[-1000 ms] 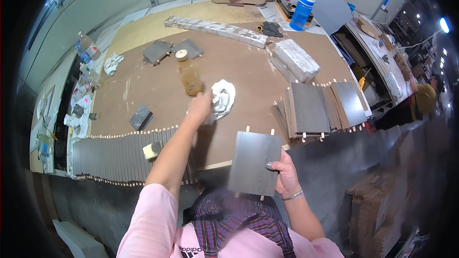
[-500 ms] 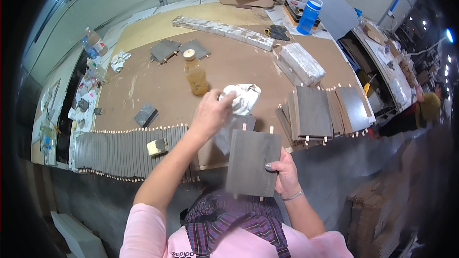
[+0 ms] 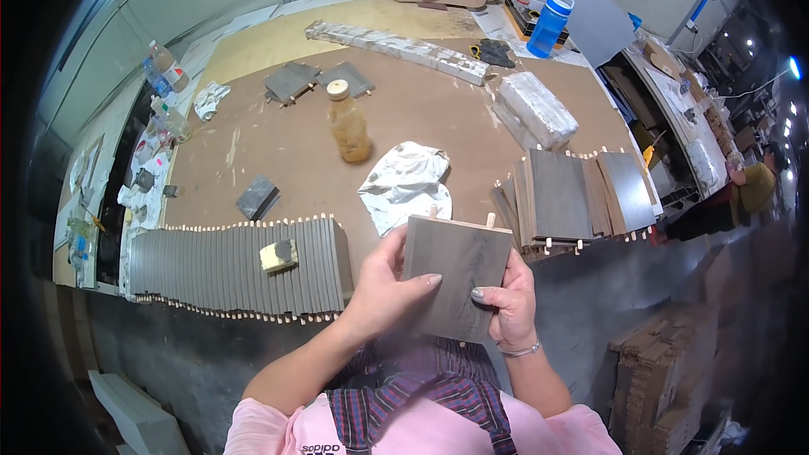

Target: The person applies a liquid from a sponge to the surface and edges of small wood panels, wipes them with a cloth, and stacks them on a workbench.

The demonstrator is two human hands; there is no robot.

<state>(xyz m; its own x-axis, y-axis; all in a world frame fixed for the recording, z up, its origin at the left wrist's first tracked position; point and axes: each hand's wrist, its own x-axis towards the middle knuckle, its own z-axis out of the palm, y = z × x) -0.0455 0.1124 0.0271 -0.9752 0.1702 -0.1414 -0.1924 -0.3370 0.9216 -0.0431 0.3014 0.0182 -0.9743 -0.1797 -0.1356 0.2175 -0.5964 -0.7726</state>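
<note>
Between my two hands, in front of my body, is a grey wood-grain panel (image 3: 459,274) with wooden dowels sticking out of its top edge. My left hand (image 3: 392,286) grips its left side, thumb on the face. My right hand (image 3: 510,299) grips the right side the same way; the fingers behind the panel are hidden. Just beyond it a crumpled white cloth (image 3: 407,184) lies on the brown-covered table (image 3: 286,152). Past the cloth stands a plastic bottle (image 3: 348,122) of yellow-brown liquid.
Left, a long row of doweled panels (image 3: 227,270) carries a yellow sponge (image 3: 278,256); a dark grey block (image 3: 258,198) lies beyond. Right, more panels (image 3: 560,198) stand near a wrapped block (image 3: 537,109). A long whitish bar (image 3: 396,50) and blue bottle (image 3: 550,25) lie farther back.
My left hand has let go of the white cloth, which now lies spread on the table. That hand has come back to grip the panel's left side; my right hand still holds it.
</note>
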